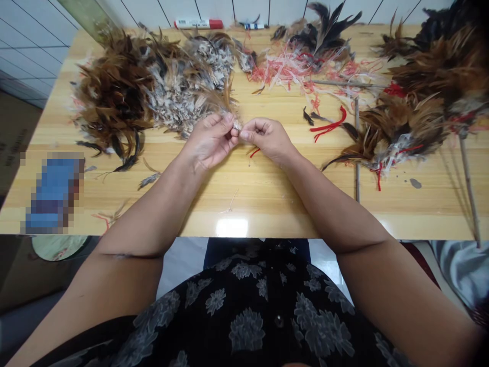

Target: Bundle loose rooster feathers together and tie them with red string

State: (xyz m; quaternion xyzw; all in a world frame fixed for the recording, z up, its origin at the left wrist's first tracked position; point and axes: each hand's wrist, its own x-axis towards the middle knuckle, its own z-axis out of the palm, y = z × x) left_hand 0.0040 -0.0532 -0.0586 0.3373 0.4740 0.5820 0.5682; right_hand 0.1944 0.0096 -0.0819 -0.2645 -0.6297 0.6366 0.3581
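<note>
My left hand (212,140) is closed in a pinch around a small bunch of brown feathers (225,103), its tips pointing away from me and its pale quill ends toward my fingers. Fingertip to fingertip with it, my right hand (269,140) pinches at the quill ends; what lies between its fingers is too small to make out. A short bit of red string (254,152) shows just below the right fingers. Beyond my left hand lies a pile of grey and white fluffy feathers (171,99), with a heap of brown feathers (114,86) to its left.
Pink and white strings (282,66) lie at the back, with red strands (332,125) nearer. On the right are feather bundles (401,125) and thin sticks (357,178), one (469,193) reaching the front edge. A red-capped marker (198,24) lies by the wall; a blurred-out blue object (53,191) sits left.
</note>
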